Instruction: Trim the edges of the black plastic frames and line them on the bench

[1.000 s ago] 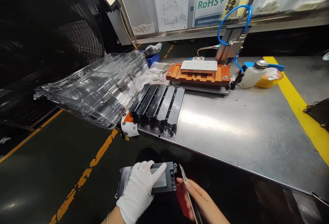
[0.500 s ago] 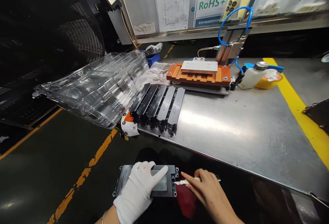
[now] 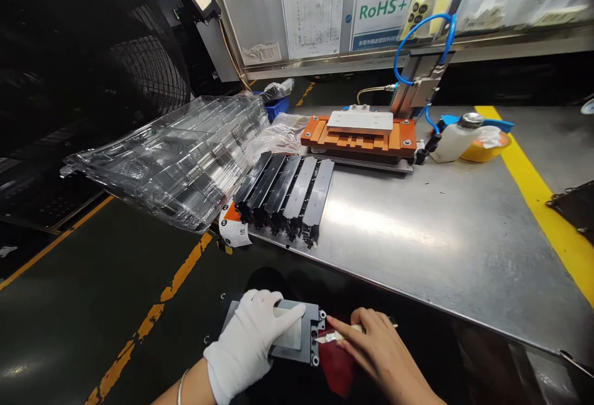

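Note:
My left hand (image 3: 253,340), in a white glove, grips a dark rectangular frame (image 3: 306,330) with a grey panel in its middle, held below the table's front edge. Bare, my right hand (image 3: 378,346) closes around a slim, light-handled knife (image 3: 341,334). The blade tip is at the frame's right end, beside the notches and a ringed screw hole. My right index fingertip is close to the upper right corner of the frame. A red patch (image 3: 336,368) shows beneath the knife.
Several black parts (image 3: 283,188) stand in a row at the metal table's (image 3: 464,238) left edge. Behind them is an orange fixture (image 3: 359,132) with blue tubing. Clear trays (image 3: 171,151) lie left; a white bottle (image 3: 457,139) stands right.
The dark frame has tilted in my left hand, and its right end sits slightly lower and further right. The knife tip has shifted slightly down with it.

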Tool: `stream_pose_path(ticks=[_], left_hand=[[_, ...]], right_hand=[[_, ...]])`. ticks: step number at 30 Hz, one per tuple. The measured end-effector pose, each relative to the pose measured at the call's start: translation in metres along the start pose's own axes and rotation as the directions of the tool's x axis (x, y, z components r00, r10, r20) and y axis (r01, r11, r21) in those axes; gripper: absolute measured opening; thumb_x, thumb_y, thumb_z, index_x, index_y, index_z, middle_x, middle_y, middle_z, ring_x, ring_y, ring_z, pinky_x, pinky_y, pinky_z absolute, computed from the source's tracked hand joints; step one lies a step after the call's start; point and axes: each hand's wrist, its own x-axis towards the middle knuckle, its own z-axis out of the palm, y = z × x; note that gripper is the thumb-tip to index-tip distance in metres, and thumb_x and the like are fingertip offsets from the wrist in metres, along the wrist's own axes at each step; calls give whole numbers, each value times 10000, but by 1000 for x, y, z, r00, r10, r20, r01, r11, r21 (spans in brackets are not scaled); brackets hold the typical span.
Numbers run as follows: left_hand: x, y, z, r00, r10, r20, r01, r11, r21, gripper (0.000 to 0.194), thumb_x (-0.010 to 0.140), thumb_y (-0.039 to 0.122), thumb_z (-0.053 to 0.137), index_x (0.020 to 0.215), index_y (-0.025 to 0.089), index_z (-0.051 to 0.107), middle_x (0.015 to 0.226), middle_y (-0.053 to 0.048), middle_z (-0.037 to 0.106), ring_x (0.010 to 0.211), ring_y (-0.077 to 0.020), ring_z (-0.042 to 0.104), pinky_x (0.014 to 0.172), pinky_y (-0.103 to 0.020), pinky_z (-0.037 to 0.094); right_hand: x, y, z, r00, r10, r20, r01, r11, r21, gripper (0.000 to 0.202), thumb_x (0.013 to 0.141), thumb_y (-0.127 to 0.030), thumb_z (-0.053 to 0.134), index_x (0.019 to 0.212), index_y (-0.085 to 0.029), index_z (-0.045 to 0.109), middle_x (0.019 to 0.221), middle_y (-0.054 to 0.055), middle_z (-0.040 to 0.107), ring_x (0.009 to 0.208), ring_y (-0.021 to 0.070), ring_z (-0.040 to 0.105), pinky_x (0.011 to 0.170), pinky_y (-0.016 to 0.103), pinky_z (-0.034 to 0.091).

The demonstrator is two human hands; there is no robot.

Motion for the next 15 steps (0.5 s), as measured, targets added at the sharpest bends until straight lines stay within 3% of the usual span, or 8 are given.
stream_pose_path(ticks=[7,10,13,15], left_hand=[[5,4,-13,992,51,117,-51,999,4,878,564,79,643,1366,359,419,1181,-112,595,963,-303,604,824,-475,505],[5,5,-15,991,27,133,-23,999,-35,852,559,88,655,1341,360,453,1184,-104,598,976,-305,601,833,-472,508],[3,8,-9,996,-60,60,64,996,-64,854,564,71,642,1338,383,458,1192,-102,593,994,-311,599,833,-471,510],[2,10,-2,992,-121,26,122,990,-63,868,564,59,628,1345,397,457,1177,-102,595,984,-319,604,820,-474,513]], right_hand=[[5,5,1,999,-30,-41,27,998,-63,360,1011,-428,380,1280,-358,609,822,47,638,677,181,603,589,294,484],[4,4,1,1000,31,2,-31,1000,-3,375,1004,-466,375,1307,-391,582,842,47,658,692,193,626,606,317,505],[-1,-7,0,975,178,136,-206,949,238,384,1004,-501,351,1251,-378,618,879,32,695,773,205,670,697,334,530],[-3,-18,-1,910,254,329,-383,818,428,429,1009,-516,313,1060,-304,683,771,6,700,728,187,683,681,288,525]])
